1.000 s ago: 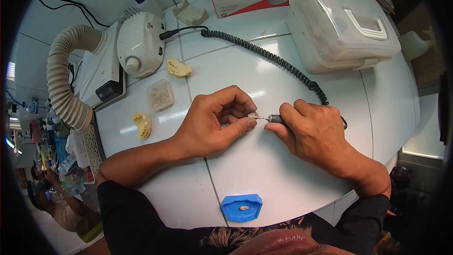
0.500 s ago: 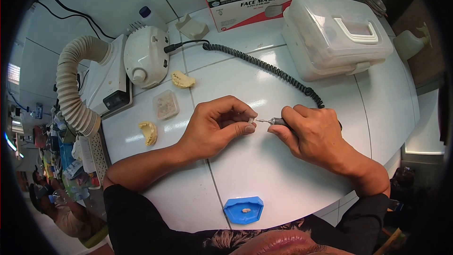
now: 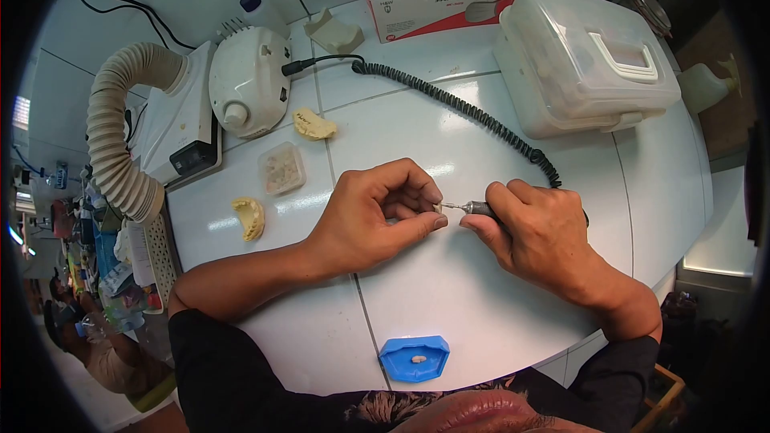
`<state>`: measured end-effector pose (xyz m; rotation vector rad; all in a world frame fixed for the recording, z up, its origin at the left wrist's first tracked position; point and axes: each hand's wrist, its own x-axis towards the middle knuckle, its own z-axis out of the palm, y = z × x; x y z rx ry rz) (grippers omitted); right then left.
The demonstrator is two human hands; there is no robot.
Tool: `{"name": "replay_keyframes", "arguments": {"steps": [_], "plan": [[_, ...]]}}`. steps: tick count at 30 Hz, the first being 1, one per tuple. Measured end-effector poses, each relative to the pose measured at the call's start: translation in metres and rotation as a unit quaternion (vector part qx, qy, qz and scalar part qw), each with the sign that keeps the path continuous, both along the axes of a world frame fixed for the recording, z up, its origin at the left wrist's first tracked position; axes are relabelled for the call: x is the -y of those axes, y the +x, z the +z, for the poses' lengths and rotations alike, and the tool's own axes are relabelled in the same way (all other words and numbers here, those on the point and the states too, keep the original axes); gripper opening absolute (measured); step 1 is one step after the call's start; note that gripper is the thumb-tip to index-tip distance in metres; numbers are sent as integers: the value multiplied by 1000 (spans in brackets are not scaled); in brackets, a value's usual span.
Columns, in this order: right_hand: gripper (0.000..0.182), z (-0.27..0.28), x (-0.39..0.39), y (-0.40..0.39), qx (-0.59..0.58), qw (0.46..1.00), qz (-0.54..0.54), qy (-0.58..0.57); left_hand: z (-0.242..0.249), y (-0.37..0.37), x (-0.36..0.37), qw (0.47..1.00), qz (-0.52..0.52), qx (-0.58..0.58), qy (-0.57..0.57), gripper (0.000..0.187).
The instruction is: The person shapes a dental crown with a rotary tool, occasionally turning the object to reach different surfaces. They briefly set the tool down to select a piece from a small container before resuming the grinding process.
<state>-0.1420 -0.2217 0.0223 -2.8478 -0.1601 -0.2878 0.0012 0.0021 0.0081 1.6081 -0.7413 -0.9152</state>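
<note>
Near the centre of the head view, my left hand [image 3: 377, 208] pinches a small whitish piece [image 3: 439, 209] between thumb and fingertips, which partly hide it. My right hand [image 3: 533, 228] is wrapped round a dark rotary handpiece [image 3: 481, 208], whose thin metal bit [image 3: 454, 206] points left and meets the small piece or stops very near it. A black coiled cord [image 3: 465, 108] runs from the white control box [image 3: 250, 84] towards the handpiece. Below the hands, a blue tray [image 3: 393, 361] holds a small pale piece [image 3: 418, 359].
Two yellowish dental casts [image 3: 313, 124] [image 3: 249, 219] and a clear box of small pieces [image 3: 281, 169] lie left. A ribbed hose [image 3: 108, 128] curves at far left. Mask boxes [image 3: 441, 12] and a lidded case [image 3: 593, 64] stand behind. Another person [image 3: 112, 361] is at lower left.
The small piece has turned slightly in my left fingertips, and both hands appear a little further right. The surroundings have shifted slightly in the view.
</note>
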Motion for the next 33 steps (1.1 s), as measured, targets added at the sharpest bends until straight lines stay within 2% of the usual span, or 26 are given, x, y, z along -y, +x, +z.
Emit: {"name": "replay_keyframes", "arguments": {"steps": [33], "plan": [[45,0,0,2,-8,1000,19,-14,3,4,-1,999,-21,-8,32,23]]}}
